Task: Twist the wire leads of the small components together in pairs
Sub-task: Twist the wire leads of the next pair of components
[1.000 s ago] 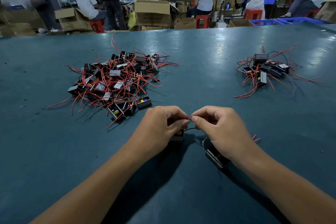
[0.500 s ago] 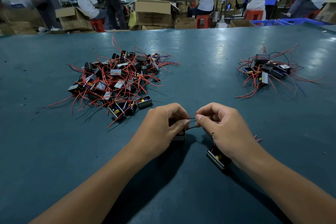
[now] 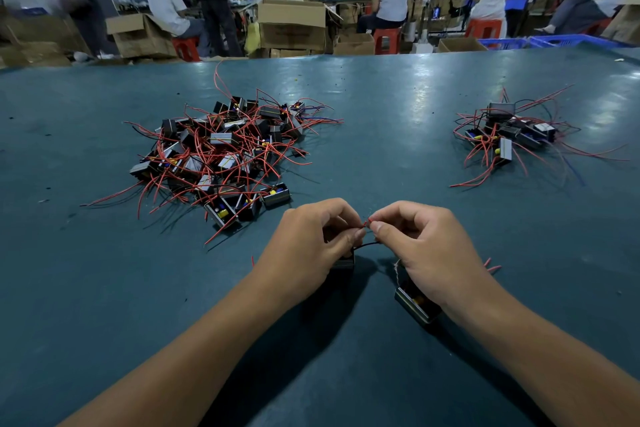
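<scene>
My left hand (image 3: 311, 246) and my right hand (image 3: 429, 250) meet fingertip to fingertip low in the middle of the table, each pinching a red wire lead (image 3: 365, 224) where the two ends touch. A black lead (image 3: 367, 245) loops between the hands just below. One small black component (image 3: 343, 263) lies mostly hidden under my left hand. Another component (image 3: 414, 303), with yellow parts inside, lies under my right wrist, and a pair of twisted bare leads (image 3: 397, 269) rises from it.
A large heap of black components with red leads (image 3: 221, 152) covers the table at the left. A smaller heap (image 3: 509, 135) lies at the right. Two red lead ends (image 3: 491, 265) stick out beside my right hand. Beyond the far table edge are cardboard boxes and seated people.
My hands first pinched a thin lead at the fingertips, then drew slightly apart. Now they pinch red lead ends together a little higher.
</scene>
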`<state>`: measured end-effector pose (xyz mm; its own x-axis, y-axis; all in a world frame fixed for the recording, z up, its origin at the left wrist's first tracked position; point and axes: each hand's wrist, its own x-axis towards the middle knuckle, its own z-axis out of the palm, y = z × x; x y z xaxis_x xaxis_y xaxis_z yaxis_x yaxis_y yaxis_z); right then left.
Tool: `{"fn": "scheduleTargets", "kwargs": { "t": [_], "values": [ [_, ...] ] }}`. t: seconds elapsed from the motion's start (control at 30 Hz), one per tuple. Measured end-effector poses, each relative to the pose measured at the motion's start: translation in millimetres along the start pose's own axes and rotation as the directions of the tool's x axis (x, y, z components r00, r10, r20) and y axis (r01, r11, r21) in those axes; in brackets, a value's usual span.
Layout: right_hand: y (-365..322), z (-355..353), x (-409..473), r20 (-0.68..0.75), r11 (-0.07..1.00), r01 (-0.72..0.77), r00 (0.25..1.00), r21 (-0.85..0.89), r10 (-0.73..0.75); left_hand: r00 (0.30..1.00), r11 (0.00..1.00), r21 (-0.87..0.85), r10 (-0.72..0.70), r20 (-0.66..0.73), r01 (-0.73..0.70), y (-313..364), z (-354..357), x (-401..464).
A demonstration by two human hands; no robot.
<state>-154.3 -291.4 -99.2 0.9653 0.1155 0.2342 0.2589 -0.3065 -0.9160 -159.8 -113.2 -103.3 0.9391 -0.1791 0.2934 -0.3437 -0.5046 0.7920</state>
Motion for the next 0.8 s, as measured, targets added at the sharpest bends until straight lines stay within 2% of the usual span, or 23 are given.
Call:
{"fn": "scheduleTargets", "kwargs": {
  "t": [0.37,0.57,0.7,0.8],
  "values": [
    [3,1,1,-0.007,0.999,0.019,1.000,0.045,-0.019,0.999,1.000,-0.026,0.015,-0.032,-0.016,3,5,-1],
    [4,3,2,-0.026,0.998,0.056,0.998,-0.004,-0.057,1.000,0.999,-0.044,0.009,-0.007,-0.009,9,2,-2],
    [0,2,0,0.014,0.994,0.109,0.994,-0.023,-0.109,0.988,0.988,0.130,0.096,-0.125,-0.079,15,-12,-1],
    [-4,2,-4,0.066,0.983,0.175,0.983,-0.056,-0.172,0.985,0.966,0.222,0.153,-0.075,-0.133,20,-21,1]
  ]
}}
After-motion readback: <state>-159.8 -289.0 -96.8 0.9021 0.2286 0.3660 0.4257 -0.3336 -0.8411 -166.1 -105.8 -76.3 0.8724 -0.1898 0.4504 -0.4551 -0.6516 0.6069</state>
